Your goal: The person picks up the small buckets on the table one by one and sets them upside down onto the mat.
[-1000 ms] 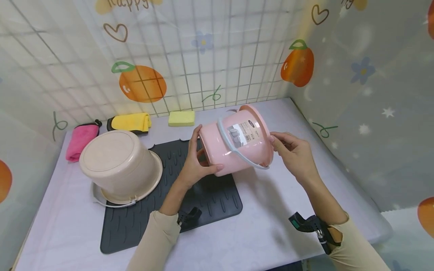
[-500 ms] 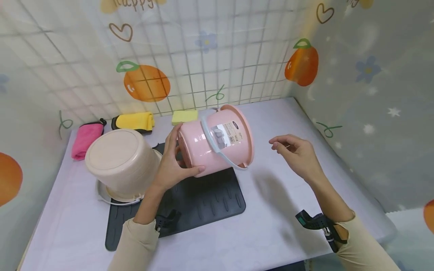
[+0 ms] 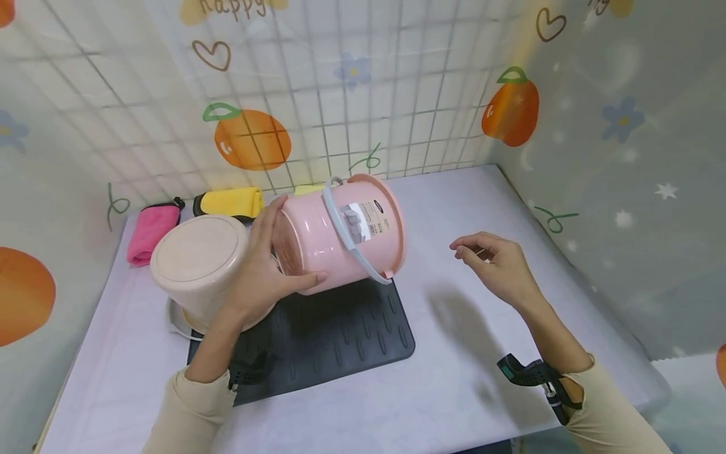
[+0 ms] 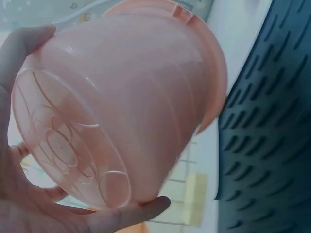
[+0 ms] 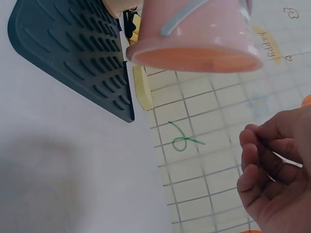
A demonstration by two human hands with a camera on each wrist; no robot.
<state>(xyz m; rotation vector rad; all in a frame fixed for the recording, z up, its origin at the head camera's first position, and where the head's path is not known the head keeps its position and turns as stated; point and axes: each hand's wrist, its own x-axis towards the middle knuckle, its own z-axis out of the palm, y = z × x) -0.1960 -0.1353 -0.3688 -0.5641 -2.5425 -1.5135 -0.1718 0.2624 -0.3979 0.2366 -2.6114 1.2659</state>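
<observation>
My left hand [image 3: 255, 274] grips the base end of a pink bucket [image 3: 317, 246], thumb and fingers spread around its bottom rim. The bucket lies tilted on its side in the air over the dark mat, its mouth facing right. A light blue handle [image 3: 346, 233] crosses its side beside a printed label [image 3: 365, 221]. In the left wrist view the round base [image 4: 63, 145] shows a moulded flower-like pattern. My right hand [image 3: 499, 265] hovers to the right, away from the bucket, fingers loosely curled with nothing seen in them.
An upturned beige bucket [image 3: 195, 252] stands at the left, partly on the black ridged mat [image 3: 357, 340]. Behind lie a rolled pink cloth [image 3: 152, 233], a yellow cloth [image 3: 231, 203] and a yellow sponge [image 5: 142, 90]. A printed curtain [image 3: 397, 82] hangs at the back.
My right hand has let go of the bucket's rim and stays at the right. My left hand has carried the pink bucket leftward, so it now overlaps the sponge in the head view.
</observation>
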